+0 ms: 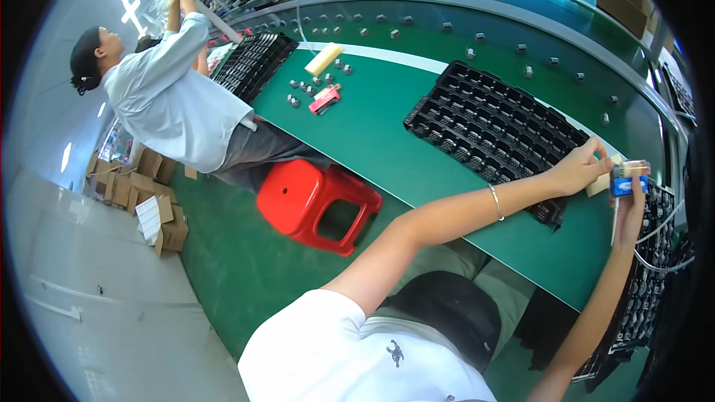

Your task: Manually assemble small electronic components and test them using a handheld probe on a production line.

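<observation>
At the right end of the bench, my right hand [631, 212] is closed round a small blue device with a clear top [624, 184]. A thin pale cable or rod hangs below it. My left hand [582, 168] is beside the device, its thumb and fingers curled together; what they pinch, if anything, is too small to make out. A pale yellow block [597, 185] lies just under my left fingers, partly hidden. Left of my hands, a black compartment tray [484, 115] with small metallic parts in its rows lies on the green bench [372, 150].
Small metal parts [471, 53] are spaced along the belt behind the bench. Farther left lie a yellow block [324, 59], a red-pink device [325, 100] and loose parts. Black trays [648, 283] stand at my right. A red stool [298, 197] and a co-worker [171, 97] are at left.
</observation>
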Demonstrator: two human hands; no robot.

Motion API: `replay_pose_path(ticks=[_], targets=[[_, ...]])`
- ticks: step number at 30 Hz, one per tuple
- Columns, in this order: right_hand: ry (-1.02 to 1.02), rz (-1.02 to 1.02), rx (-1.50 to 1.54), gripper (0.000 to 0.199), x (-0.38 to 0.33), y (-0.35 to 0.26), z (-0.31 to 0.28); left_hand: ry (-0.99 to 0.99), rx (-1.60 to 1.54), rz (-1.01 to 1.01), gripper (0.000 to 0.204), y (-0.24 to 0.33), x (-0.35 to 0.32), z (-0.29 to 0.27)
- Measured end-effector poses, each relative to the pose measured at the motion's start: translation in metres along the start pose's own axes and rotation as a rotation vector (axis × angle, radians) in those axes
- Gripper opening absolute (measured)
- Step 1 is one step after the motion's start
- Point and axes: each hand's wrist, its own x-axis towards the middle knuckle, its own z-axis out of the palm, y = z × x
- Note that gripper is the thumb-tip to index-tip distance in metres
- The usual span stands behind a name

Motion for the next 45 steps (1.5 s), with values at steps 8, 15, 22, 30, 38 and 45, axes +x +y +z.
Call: replay_pose_path(ticks=[8,15,22,30,38,45], targets=[[0.307,-0.352,-1.104,0.054,0.006,0.011,0.027,0.21,-0.269,-0.058,0.026,-0.004,0.004,-0.016],[0.336,-0.304,-1.14,0.052,0.01,0.017,0.029,0.236,-0.362,-0.157,0.024,-0.002,0.008,-0.023],[0.367,-0.375,-1.28,0.042,-0.002,0.0,0.058,0.335,-0.386,-0.297,0.013,0.012,0.005,-0.023],[0.4,-0.464,-1.281,0.052,-0.01,0.006,0.053,0.226,-0.389,-0.316,0.017,0.015,0.0,-0.025],[0.363,-0.387,-1.293,0.053,-0.009,0.0,0.062,0.225,-0.366,-0.305,0.017,0.016,0.001,-0.03],[0.357,-0.364,-1.285,0.054,-0.008,-0.002,0.06,0.222,-0.367,-0.296,0.016,0.015,0.003,-0.028]])
